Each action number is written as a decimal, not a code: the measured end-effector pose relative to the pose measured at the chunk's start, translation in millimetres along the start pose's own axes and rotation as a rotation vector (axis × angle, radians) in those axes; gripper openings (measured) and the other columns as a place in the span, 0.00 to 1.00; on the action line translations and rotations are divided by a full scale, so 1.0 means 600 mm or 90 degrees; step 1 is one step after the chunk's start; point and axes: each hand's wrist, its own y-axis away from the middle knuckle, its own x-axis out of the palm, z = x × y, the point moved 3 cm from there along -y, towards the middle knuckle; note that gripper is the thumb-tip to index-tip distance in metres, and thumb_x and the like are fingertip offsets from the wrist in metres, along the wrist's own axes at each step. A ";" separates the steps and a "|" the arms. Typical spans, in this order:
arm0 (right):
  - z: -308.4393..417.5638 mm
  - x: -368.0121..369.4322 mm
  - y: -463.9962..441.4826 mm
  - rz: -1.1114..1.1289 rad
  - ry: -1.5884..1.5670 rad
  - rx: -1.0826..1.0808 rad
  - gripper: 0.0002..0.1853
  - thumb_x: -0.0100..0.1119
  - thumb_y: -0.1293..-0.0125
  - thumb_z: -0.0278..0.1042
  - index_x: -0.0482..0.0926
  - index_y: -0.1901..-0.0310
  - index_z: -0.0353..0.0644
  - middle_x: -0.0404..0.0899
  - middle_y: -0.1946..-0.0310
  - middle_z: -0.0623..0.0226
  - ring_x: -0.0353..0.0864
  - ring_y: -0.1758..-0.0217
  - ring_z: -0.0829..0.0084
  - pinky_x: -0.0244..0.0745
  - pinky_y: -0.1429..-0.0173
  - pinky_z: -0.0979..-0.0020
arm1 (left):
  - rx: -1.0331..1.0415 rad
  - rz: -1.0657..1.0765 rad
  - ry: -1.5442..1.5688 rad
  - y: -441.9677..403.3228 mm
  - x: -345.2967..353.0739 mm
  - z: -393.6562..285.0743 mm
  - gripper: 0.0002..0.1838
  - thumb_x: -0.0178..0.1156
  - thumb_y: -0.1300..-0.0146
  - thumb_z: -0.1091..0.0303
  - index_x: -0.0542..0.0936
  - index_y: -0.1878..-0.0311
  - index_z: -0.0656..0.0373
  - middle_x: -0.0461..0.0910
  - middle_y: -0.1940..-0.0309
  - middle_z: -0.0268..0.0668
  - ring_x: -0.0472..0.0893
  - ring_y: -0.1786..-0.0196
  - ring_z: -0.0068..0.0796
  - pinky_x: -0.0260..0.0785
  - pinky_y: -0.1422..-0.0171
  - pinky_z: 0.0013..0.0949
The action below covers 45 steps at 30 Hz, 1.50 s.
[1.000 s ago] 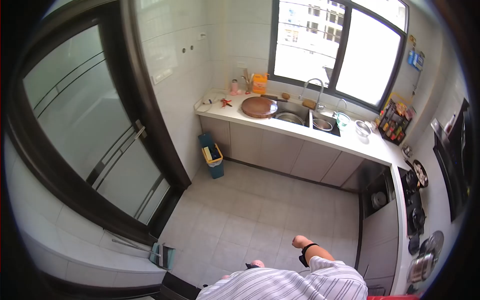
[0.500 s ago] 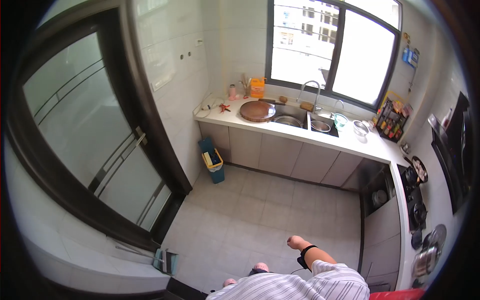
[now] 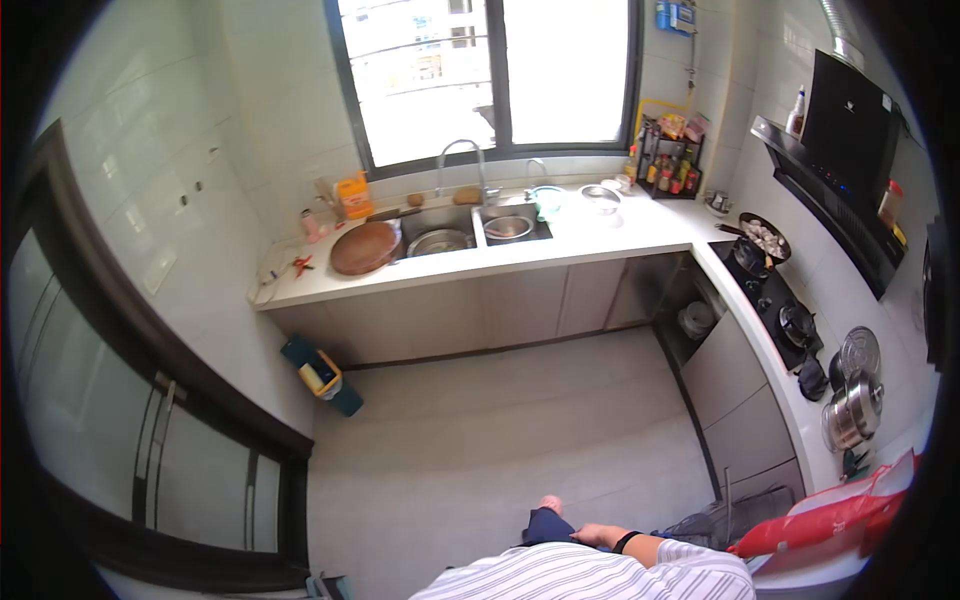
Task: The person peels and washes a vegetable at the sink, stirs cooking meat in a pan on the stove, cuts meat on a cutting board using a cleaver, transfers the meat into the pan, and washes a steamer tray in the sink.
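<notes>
My right hand [image 3: 595, 535] hangs low at the bottom of the view, beside my dark blue trouser leg [image 3: 548, 526]. Its fingers look loosely curled, and I see nothing in them. A black band [image 3: 625, 542] circles the wrist, below a striped sleeve [image 3: 690, 572]. My left hand is out of view. One pink shoe tip [image 3: 550, 502] shows ahead of the trouser leg on the grey floor.
Along the window run a round wooden board [image 3: 366, 248], a double sink [image 3: 440, 222] and a colander [image 3: 600, 200]. A pan of food [image 3: 765, 238] sits by the stove [image 3: 770, 300]. A bin [image 3: 325, 378] stands left; a red bag [image 3: 830, 515] lies right.
The view has turned right and moved nearer the counter. My right hand has dropped back from in front of me to beside my leg. More of the stove and hood shows.
</notes>
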 end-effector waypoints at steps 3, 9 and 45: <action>-0.061 -0.152 0.021 -0.030 -0.303 0.102 0.24 0.56 0.34 0.52 0.79 0.50 0.37 0.82 0.55 0.57 0.81 0.51 0.60 0.77 0.49 0.56 | 0.111 0.038 0.023 -0.047 0.127 -0.174 0.12 0.57 0.43 0.63 0.81 0.63 0.61 0.81 0.70 0.46 0.81 0.67 0.39 0.74 0.62 0.45; -0.125 -0.485 0.208 -0.662 0.045 0.078 0.17 0.61 0.42 0.38 0.77 0.52 0.43 0.77 0.55 0.54 0.76 0.49 0.52 0.73 0.43 0.58 | 0.329 0.161 -0.011 0.051 0.414 -0.614 0.10 0.63 0.47 0.67 0.83 0.62 0.58 0.84 0.66 0.40 0.83 0.61 0.36 0.75 0.53 0.37; -0.562 -1.627 0.285 -0.816 -0.096 0.447 0.21 0.48 0.35 0.33 0.65 0.40 0.47 0.77 0.53 0.54 0.81 0.54 0.53 0.77 0.53 0.55 | 1.091 0.820 -0.049 1.357 1.250 -1.931 0.14 0.62 0.41 0.69 0.80 0.52 0.61 0.81 0.56 0.43 0.83 0.59 0.37 0.76 0.54 0.35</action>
